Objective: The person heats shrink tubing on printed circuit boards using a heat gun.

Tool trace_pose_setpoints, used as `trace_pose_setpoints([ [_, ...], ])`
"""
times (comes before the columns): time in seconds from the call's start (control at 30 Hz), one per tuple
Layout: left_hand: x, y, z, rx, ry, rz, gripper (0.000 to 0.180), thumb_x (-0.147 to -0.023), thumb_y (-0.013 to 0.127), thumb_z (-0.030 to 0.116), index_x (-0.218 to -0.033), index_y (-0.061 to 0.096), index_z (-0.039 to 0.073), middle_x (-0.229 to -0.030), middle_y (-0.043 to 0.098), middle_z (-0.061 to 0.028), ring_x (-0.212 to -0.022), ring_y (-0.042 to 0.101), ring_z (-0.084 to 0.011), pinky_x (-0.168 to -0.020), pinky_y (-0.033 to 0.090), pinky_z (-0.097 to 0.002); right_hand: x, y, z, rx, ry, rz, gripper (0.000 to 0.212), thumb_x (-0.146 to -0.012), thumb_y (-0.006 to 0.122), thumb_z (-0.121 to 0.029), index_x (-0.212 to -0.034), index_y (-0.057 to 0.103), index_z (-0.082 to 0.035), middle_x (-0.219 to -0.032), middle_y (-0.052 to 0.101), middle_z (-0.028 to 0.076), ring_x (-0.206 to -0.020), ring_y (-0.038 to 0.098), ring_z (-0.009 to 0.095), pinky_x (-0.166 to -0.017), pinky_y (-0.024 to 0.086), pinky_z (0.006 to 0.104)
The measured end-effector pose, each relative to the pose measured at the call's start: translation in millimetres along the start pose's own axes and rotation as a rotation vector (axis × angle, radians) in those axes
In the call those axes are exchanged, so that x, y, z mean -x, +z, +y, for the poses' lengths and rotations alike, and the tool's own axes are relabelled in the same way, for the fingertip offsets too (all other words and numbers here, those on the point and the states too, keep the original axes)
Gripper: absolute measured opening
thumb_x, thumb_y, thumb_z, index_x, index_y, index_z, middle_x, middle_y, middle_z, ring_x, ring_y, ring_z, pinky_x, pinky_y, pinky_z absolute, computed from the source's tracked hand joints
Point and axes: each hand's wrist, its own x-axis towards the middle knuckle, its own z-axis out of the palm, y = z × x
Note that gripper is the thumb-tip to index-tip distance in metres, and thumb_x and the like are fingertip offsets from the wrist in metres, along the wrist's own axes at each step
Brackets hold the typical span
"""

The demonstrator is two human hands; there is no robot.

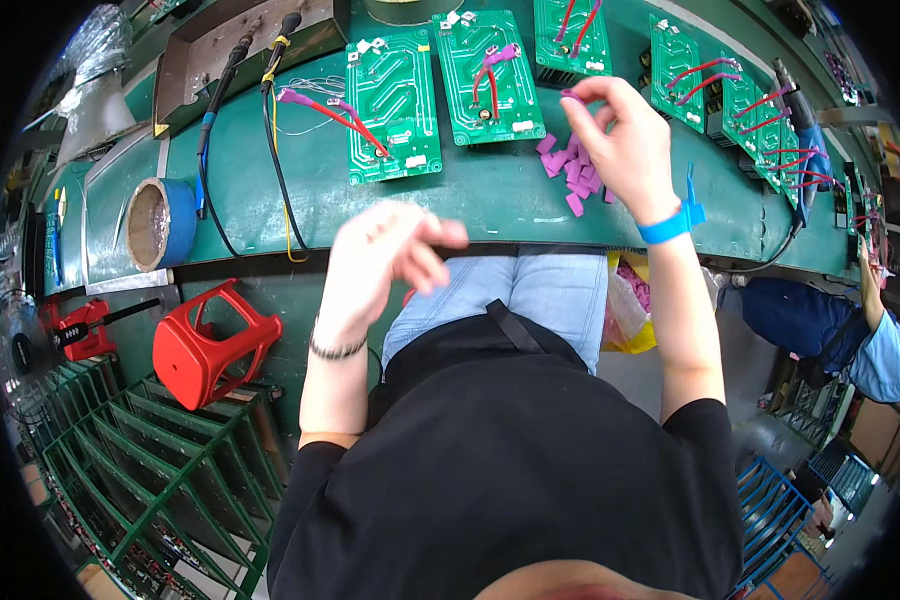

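My right hand (625, 140), a blue strap around its wrist, pinches a short purple sleeve (571, 95) between thumb and forefinger. Just below it, a loose pile of purple sleeves (576, 170) lies on the green bench. My left hand (390, 255) hovers at the bench's front edge, slightly blurred, its fingers apart and nothing in it. Beyond my hands lie a green circuit board (395, 115) on the left and another circuit board (470, 85) beside it. Red wires with purple-covered ends rise from both. A third board (570, 55) is partly cut off at the top.
More wired boards (678, 75) line the right side, near a blue hot-air tool (815, 145). Soldering irons (232, 65) rest on a metal tray (185, 80) at left. A blue tape roll (175, 222) stands near the edge, above a red stool (210, 345). Another person (880, 350) sits at far right.
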Motion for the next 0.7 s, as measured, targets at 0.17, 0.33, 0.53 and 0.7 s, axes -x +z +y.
trace_pose_setpoints([
  [0.17, 6.1, 62.9, 31.5, -0.459, 0.48, 0.115, 0.041, -0.084, 0.057, -0.002, -0.124, 0.048, 0.0, -0.119, 0.056, -0.0149, -0.063, 0.063, -0.0105, -0.056, 0.051, -0.0228, -4.7, -23.2, -36.3, -0.725, 0.136, -0.082, 0.022, -0.084, 0.065, -0.011, -0.104, 0.063, -0.003, -0.085, 0.061, 0.0, -0.072, 0.053, 0.005, -0.065, 0.046, 0.0195],
  [0.33, -65.2, 73.9, 44.5, -0.995, 0.932, 0.39, 0.038, -0.087, 0.056, 0.002, -0.124, 0.045, -0.003, -0.113, 0.059, -0.0135, -0.064, 0.063, -0.0091, -0.054, 0.051, -0.0202, -15.2, -16.5, -47.1, -0.731, 0.012, -0.02, 0.018, -0.084, 0.065, -0.01, -0.1, 0.063, -0.002, -0.089, 0.063, 0.001, -0.077, 0.055, 0.006, -0.07, 0.046, 0.02],
  [0.53, -80.1, 80.6, 45.2, -0.498, 0.73, 0.337, 0.016, -0.089, 0.057, 0.008, -0.102, 0.054, -0.001, -0.086, 0.066, -0.0076, -0.054, 0.059, -0.006, -0.048, 0.047, -0.0181, -20.7, -26.2, -57.1, -0.705, 0.008, -0.005, 0.021, -0.086, 0.063, -0.013, -0.105, 0.061, -0.003, -0.092, 0.065, 0.003, -0.076, 0.056, 0.005, -0.06, 0.041, 0.0172],
  [0.7, -80.3, 79.5, 51.1, -0.434, 0.601, 0.257, 0.016, -0.091, 0.055, 0.011, -0.103, 0.055, 0.001, -0.07, 0.064, -0.0061, -0.051, 0.055, -0.0048, -0.043, 0.041, -0.0169, -23.5, -23.3, -61.2, -0.634, -0.068, 0.04, 0.021, -0.086, 0.063, -0.009, -0.105, 0.061, -0.002, -0.091, 0.065, 0.002, -0.076, 0.057, 0.006, -0.065, 0.045, 0.0183],
])
